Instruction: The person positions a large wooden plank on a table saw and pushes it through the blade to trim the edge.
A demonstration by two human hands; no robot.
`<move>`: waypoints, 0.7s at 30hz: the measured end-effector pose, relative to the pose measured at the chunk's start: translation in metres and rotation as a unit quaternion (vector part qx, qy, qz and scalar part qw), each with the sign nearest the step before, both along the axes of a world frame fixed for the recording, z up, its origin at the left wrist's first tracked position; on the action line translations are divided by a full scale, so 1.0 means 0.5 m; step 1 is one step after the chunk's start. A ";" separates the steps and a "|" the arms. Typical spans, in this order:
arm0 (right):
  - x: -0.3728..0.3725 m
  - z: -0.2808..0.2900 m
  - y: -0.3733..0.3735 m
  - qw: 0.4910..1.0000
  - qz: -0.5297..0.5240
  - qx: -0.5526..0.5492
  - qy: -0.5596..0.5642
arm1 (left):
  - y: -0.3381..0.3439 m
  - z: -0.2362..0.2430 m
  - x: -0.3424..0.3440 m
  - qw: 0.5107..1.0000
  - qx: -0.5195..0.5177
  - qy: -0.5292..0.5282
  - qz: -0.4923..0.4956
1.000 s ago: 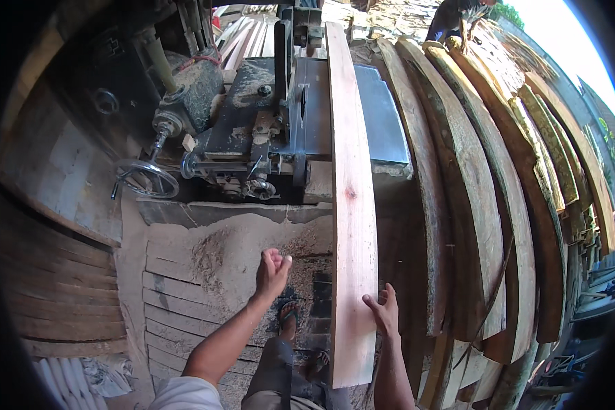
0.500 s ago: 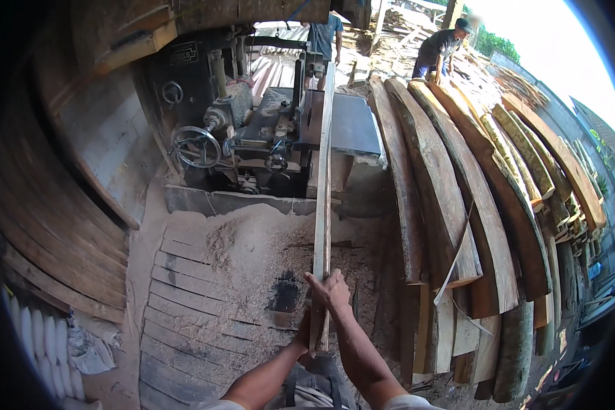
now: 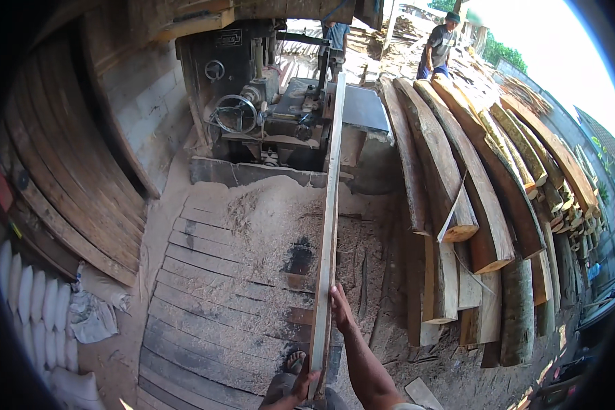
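A long, narrow wooden plank (image 3: 326,239) runs from close to my body up to the saw machine (image 3: 294,102), its far end beside the blade area. My left hand (image 3: 303,384) is closed around the left side of the plank near its near end. Farther up, my right hand (image 3: 342,309) holds the right side, its thumb by the top edge and its other fingers partly hidden. The machine has a spoked handwheel (image 3: 236,114) on its left and a flat metal table (image 3: 365,107) to the right of the plank.
Sawdust (image 3: 273,208) is heaped before the machine and scattered over the slatted floor (image 3: 205,287). Thick timber slabs (image 3: 444,157) are stacked on the right. White sacks (image 3: 37,294) stand at the left. Behind the stack is a person (image 3: 439,48); another person (image 3: 335,34) stands beyond the machine.
My hands, close together before, are now apart: the left nearer the plank's near end, the right farther up. The machine sits higher in view. The person behind the stack has straightened from bending.
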State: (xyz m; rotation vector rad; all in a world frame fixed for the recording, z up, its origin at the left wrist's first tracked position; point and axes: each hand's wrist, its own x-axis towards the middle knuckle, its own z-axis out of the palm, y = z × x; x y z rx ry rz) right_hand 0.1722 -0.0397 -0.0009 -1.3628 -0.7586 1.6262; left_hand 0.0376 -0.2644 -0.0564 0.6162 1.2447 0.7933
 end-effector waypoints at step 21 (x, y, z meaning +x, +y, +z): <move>-0.078 -0.027 -0.726 0.988 0.127 -0.027 0.085 | -0.617 0.060 -0.142 0.985 0.063 0.039 -0.153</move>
